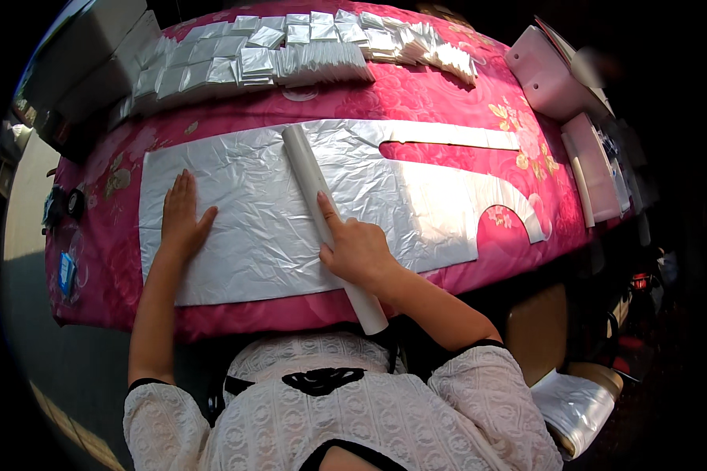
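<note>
The left hand (182, 220) presses flat on a silver plastic sheet (251, 235). Just beside it, the right hand (355, 250) grips a white roll (322, 212) lying across that sheet.

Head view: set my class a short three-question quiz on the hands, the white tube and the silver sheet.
1. True or false: the left hand lies flat on the silver sheet.
2. Which hand presses on the white tube?
3. The stacks of folded silver pieces lie: A) at the table's far edge, B) under the sheet.

Key: 1 true. 2 the right hand. 3 A.
</note>
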